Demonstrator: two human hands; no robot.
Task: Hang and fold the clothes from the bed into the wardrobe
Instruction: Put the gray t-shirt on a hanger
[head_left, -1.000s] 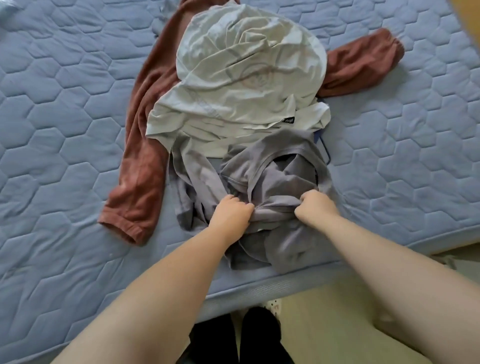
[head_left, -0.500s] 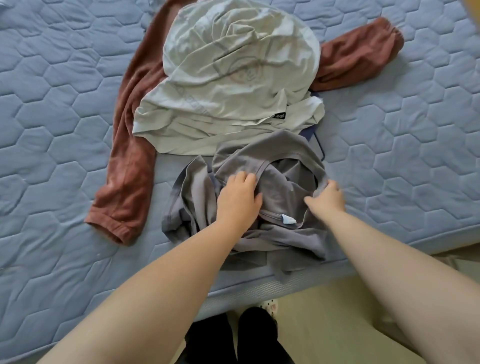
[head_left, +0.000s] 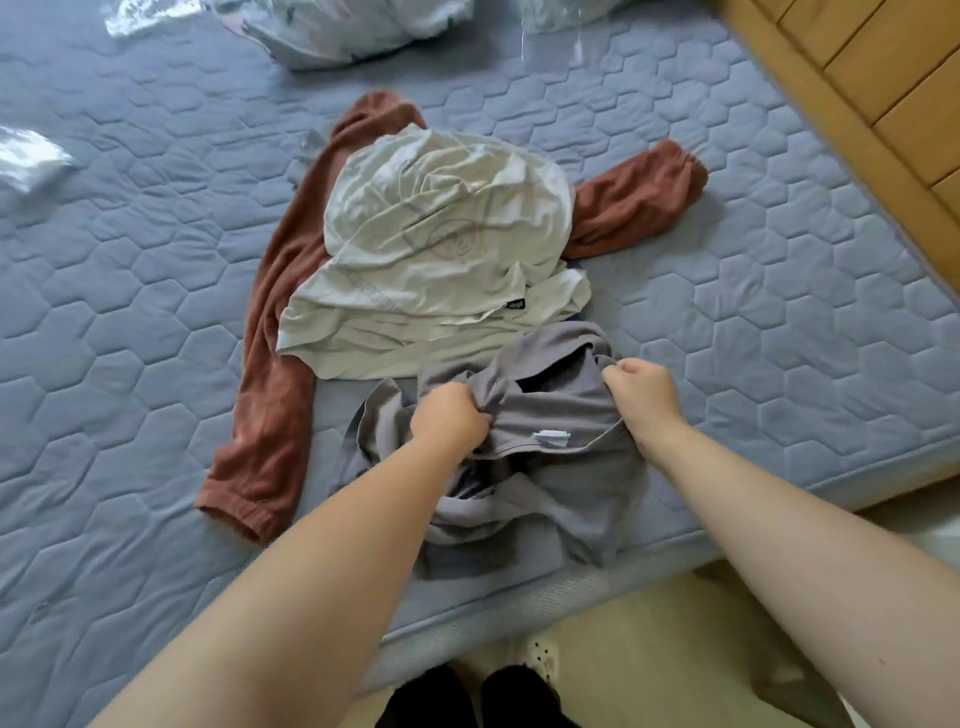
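Both hands grip the grey t-shirt (head_left: 561, 415) at its neckline, near the bed (head_left: 156, 312) edge: left hand (head_left: 449, 418) fingers curled round bunched fabric, right hand (head_left: 644, 392) fingers pinching the collar. White t-shirt (head_left: 441, 254) lies just beyond, touching it, atop rust-brown trousers (head_left: 270, 374). Wooden wardrobe panel (head_left: 883, 78) at upper right.

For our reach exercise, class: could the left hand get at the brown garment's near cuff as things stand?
Probably yes: the left hand grips the grey top, but the brown garment's cuff lies uncovered beside it, nothing between.
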